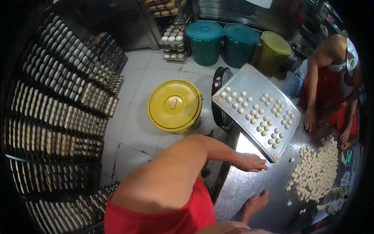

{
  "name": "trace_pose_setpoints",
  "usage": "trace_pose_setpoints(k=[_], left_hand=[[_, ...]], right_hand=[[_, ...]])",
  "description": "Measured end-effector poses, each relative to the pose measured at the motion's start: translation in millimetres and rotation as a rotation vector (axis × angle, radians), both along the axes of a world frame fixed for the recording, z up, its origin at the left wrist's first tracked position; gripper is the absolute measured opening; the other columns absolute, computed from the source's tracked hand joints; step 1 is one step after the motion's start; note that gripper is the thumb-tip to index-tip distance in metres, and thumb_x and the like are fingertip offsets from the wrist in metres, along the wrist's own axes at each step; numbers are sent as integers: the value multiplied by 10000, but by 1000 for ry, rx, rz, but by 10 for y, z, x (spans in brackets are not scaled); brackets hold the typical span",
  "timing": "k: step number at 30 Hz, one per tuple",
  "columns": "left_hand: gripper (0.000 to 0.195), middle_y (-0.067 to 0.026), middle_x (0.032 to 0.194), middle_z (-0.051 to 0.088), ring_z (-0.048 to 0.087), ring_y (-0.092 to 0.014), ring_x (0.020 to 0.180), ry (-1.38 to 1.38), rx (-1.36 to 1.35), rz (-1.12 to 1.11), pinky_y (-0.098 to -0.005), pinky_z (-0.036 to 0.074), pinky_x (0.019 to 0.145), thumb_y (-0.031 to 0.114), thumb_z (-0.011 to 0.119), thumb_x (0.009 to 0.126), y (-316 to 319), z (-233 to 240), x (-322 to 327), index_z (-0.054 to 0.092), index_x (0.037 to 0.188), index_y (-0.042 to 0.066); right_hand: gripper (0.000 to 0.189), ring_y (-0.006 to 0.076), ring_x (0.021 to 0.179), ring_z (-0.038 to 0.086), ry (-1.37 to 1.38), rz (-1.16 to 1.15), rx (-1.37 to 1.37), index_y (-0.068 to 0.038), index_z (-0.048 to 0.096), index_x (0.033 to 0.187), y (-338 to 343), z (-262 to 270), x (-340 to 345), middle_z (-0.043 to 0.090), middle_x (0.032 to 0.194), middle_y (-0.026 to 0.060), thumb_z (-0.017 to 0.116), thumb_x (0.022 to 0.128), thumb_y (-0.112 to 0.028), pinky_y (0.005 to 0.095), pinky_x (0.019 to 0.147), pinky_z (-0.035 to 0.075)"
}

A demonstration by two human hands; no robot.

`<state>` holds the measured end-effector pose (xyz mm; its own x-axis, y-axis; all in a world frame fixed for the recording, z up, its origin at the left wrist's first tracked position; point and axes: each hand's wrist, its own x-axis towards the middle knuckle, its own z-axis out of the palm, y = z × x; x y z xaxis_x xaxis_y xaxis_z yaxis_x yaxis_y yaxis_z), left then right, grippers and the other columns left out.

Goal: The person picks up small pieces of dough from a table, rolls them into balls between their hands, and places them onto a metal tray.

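My left hand (252, 162) is low over the steel worktable (251, 184), palm down, just beside the near corner of a metal baking tray (248, 79). Its underside is hidden. Nearer to me, my right hand (256, 202) is at the table with its fingers bent; what lies under them cannot be seen. The tray rests partly on the table's left edge and bears small round dough balls (266, 128) in loose clusters. To the right of both hands spreads a large heap of small dough pieces (315, 169), with a single piece (292, 159) apart from it.
Beyond the heap, a co-worker's hand (309, 121) and other hands touch the table. A digital scale (348, 158) stands at the right. A yellow lidded bin (175, 106) and a black fan (220, 99) are left of the table. Racks of shaped dough (58, 114) fill the far left.
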<state>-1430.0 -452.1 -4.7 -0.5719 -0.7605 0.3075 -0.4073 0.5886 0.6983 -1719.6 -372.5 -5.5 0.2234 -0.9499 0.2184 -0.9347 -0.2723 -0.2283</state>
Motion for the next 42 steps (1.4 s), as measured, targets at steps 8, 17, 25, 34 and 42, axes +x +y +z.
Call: trace_pose_setpoints(k=[8, 17, 25, 34, 42], left_hand=[[294, -143, 1153, 617, 642, -372, 1045, 97, 123, -55, -493, 507, 875, 197, 619, 979, 246, -293, -51, 570, 1253, 102], [282, -159, 1144, 635, 640, -371, 1067, 207, 212, 203, -495, 498, 908, 143, 613, 957, 304, -89, -370, 574, 1225, 64], [253, -160, 1127, 642, 644, -389, 1050, 128, 158, 139, -478, 504, 901, 141, 610, 961, -12, 103, -134, 599, 1202, 66], [179, -161, 1027, 673, 664, -361, 971, 19, 249, 21, -452, 532, 838, 165, 630, 948, -70, -466, 256, 641, 1118, 110], [118, -150, 933, 663, 675, -353, 823, 258, 92, 25, -436, 549, 731, 100, 645, 899, 226, -232, -288, 689, 1006, 79]], right_hand=[[343, 473, 1190, 516, -118, -32, 457, 70, 527, 1278, 433, -41, 46, 562, 1268, 310, 429, 996, -99, 562, 1020, 377], [354, 463, 1121, 572, -185, 102, -9, 107, 515, 1279, 192, -222, 494, 607, 1175, 314, 438, 973, -52, 505, 979, 456], [378, 472, 1134, 560, -218, -151, 41, 98, 569, 1238, -232, -31, 161, 603, 1165, 307, 459, 887, 11, 499, 1016, 445], [413, 469, 1016, 541, -56, 103, -23, 33, 515, 1346, 66, -10, -21, 617, 1116, 261, 473, 936, 0, 555, 969, 392], [375, 419, 1053, 558, -198, 83, 114, 28, 545, 1331, 265, -23, 305, 618, 1138, 267, 439, 975, -18, 505, 965, 408]])
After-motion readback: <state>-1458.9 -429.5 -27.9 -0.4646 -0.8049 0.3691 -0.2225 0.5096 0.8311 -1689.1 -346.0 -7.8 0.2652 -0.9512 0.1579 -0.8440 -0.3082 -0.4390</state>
